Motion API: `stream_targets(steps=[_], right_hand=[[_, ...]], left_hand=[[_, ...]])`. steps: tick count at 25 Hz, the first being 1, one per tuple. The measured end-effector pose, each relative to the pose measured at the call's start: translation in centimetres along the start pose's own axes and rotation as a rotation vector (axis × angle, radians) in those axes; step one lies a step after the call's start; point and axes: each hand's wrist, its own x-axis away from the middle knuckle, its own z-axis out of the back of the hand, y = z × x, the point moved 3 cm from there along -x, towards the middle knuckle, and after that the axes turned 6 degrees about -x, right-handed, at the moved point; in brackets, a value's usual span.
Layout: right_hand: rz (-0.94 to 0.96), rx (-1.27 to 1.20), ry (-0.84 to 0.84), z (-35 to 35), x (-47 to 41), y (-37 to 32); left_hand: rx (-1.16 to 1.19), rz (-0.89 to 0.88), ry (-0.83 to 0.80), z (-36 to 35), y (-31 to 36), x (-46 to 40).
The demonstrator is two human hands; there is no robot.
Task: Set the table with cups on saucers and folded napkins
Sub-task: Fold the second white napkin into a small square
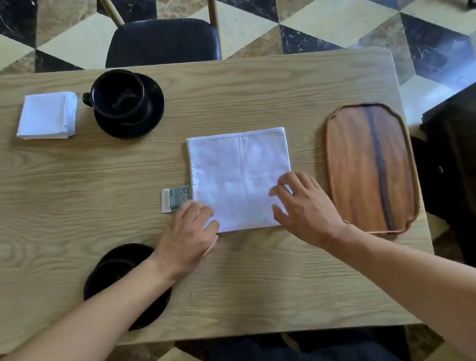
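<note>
Pale oak-grain tabletop (45, 195) stands on a floor of black, tan and cream marble tiles, with a dark-seated chair (161, 41) pushed in at its far edge.

One small grey care tag (176, 199) sticks out from the left side of the napkin being worked; it carries print and pale dots, too small to read.

Two white napkins show. One, the folded napkin (47, 116), is a small thick square near the far left corner. The other, the flat napkin (241, 176), is a larger square lying at the middle of the tabletop, smooth, with faint crossing crease lines and a hemmed edge.

Two black cups, each on its own black saucer: the far cup (118, 93) sits on the far saucer (145, 123) just right of the folded napkin, handle pointing left. The near cup (113, 268) and near saucer (157, 311) sit at the near edge, partly hidden by the left forearm.

One oblong wooden tray (370, 168) lies along the right edge.

Left hand (188, 238) has its fingers curled at the flat napkin's near left corner, pinching it. Right hand (303, 204) rests with fingers spread and lightly bent on the near right part of the cloth; its grip holds nothing.
</note>
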Motion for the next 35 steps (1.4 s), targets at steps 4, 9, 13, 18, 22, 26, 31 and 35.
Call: stream_targets(steps=[4,9,13,18,22,26,31,35], right_hand=[[-0.117,-0.033,-0.054,0.1,3.9,0.2],[-0.271,-0.117,-0.161,-0.2,5.3,1.0],[-0.186,-0.113,-0.138,0.2,5.2,1.0],[-0.14,-0.073,-0.05,0.2,5.2,1.0],[-0.121,-0.077,0.038,0.2,5.1,0.9],[-0.138,-0.138,0.022,0.3,4.9,0.9],[-0.197,-0.294,0.007,1.1,4.8,1.5],[-0.412,-0.458,0.004,0.9,5.0,1.3]], left_hand=[[0.019,-0.022,-0.043,1.0,-0.4,0.9],[-0.019,-0.059,-0.046,0.9,-0.7,1.2],[-0.047,-0.088,-0.051,0.7,-1.2,1.4],[-0.08,-0.121,-0.048,0.2,-1.3,1.6],[-0.083,-0.1,-0.033,-0.1,-1.2,1.4],[-0.051,-0.083,-0.032,0.5,-1.2,0.7],[-0.032,-0.053,-0.005,0.9,-1.6,0.6],[-0.069,-0.023,0.001,0.3,-1.3,1.1]])
